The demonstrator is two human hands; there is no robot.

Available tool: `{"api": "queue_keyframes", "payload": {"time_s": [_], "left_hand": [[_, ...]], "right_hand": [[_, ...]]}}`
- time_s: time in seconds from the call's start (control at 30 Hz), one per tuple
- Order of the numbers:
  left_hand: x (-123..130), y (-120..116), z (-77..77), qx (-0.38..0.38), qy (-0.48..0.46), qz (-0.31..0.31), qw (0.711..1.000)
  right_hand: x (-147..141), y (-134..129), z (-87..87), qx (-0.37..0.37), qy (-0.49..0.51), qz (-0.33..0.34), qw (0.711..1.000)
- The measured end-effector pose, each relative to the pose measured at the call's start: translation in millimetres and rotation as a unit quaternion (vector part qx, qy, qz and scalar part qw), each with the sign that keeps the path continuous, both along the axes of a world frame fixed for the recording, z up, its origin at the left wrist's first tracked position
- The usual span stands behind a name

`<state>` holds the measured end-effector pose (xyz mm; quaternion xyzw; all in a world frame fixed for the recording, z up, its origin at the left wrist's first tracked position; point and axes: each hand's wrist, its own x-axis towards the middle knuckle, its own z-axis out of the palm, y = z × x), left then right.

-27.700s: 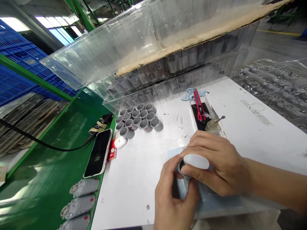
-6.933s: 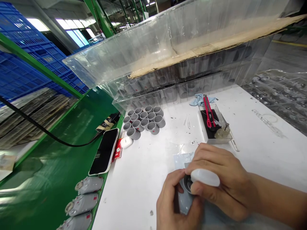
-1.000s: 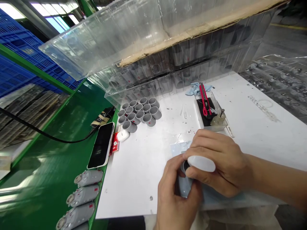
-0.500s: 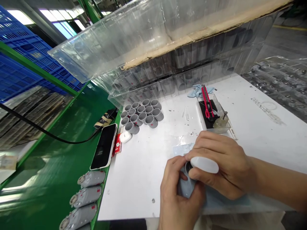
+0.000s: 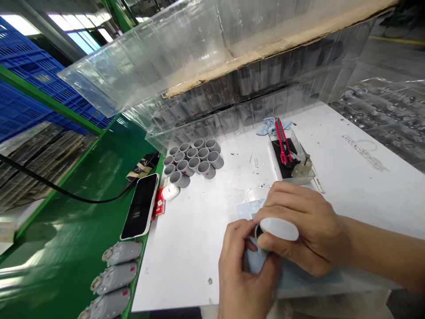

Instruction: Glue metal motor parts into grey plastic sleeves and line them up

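Head view: at lower right we see the right hand [image 5: 307,232] clenched around a white rounded cap [image 5: 279,229], the left hand [image 5: 244,274] pinching a dark-rimmed part [image 5: 256,231] at its end (joined or not, we cannot tell) above a pale blue film [image 5: 262,261] on the tabletop [image 5: 186,266].

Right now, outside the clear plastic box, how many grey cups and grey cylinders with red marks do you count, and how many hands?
Grey cups: 14
Grey cylinders with red marks: 3
Hands, left hand and right hand: 2
Total: 19
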<state>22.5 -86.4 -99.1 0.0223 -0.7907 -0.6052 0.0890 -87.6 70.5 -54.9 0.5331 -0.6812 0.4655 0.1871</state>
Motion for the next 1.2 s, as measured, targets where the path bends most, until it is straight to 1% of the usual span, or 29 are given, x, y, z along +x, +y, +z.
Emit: {"api": "queue_keyframes", "payload": {"time_s": [0.17,0.37,0.53,0.67,0.87,1.0,1.1,1.17,1.2], "left_hand": [[0,2,-1.4,0.013,0.013,0.012,1.0],[2,4,-4.2,0.03,-0.014,0.028,0.999],[1,4,-1.8,0.031,-0.005,0.02,0.999],[0,4,-2.7,0.027,-0.001,0.01,1.0],[0,2,-3.0,0.026,-0.01,0.012,1.0],[2,1,-2.9,0.023,-0.016,0.011,1.0],[5,2,-6.3,0.027,-0.037,0.043,0.998],[6,2,-9.6,0.027,-0.041,0.071,0.996],[7,2,-11.2,0.024,-0.04,0.081,0.996]], "right_hand": [[0,0,1.9,0.002,0.0,-0.008,1.0],[-1,0,1.5,0.001,0.013,-0.013,1.0],[-3,2,0.3,-0.001,0.007,-0.012,1.0],[-3,2,1.0,-0.008,0.008,-0.012,1.0],[-2,-1,1.6,-0.005,0.007,-0.011,1.0],[-3,3,7.3,-0.039,-0.008,-0.016,0.999],[-5,14,17.5,-0.067,-0.041,-0.021,0.997],[-4,25,25.5,-0.112,-0.077,-0.042,0.99],[-2,33,29.3,-0.138,-0.091,-0.063,0.984]]}}
